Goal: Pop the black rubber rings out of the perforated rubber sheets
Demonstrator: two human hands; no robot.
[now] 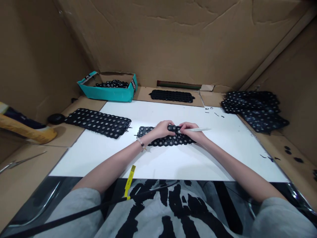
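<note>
Your left hand (160, 129) and right hand (192, 131) close together, both clamped on small black piece (173, 128); right also grips white pen (198, 129), pointing right. Black holed strip (168, 140) lies lengthwise left-right on tabletop (228, 158).

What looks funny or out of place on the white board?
Tiny black bits lie scattered on the white board near its far right corner, loose, away from the stacked black holed sheets.
</note>
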